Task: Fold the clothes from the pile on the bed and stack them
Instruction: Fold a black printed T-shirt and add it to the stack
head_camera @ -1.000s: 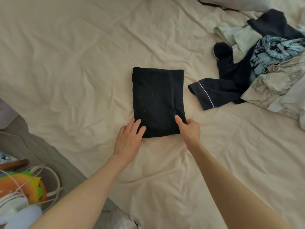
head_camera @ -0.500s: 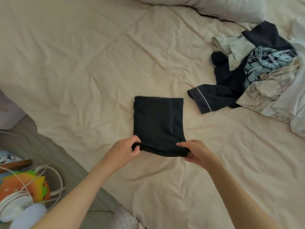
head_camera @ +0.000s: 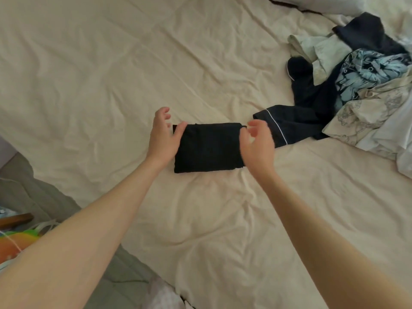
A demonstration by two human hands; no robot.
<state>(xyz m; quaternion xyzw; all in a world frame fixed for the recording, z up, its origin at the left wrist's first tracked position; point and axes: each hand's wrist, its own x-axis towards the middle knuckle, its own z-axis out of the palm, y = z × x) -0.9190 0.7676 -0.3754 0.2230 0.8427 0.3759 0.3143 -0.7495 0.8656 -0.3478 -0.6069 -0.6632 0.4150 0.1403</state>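
The folded black garment [head_camera: 208,148] lies flat on the cream bedsheet [head_camera: 111,74], near the middle of the bed, as a compact rectangle that is wider than it is deep. The left hand [head_camera: 163,137] is at its left edge; the thumb lies on the upper left corner of the cloth, while the other fingers are spread and lifted off it, so this hand touches but does not grip. The right hand [head_camera: 258,141] is at the right edge, with fingers loosely bent and parted; its thumb is close to the upper right corner, but whether it pinches the fabric I cannot tell, because the hand is a little blurred. Just to the right of this hand lies a dark navy garment with white piping [head_camera: 289,123]. It belongs to the pile of unfolded clothes [head_camera: 361,85] at the right side of the bed, where a blue patterned piece and pale printed pieces are mixed together.
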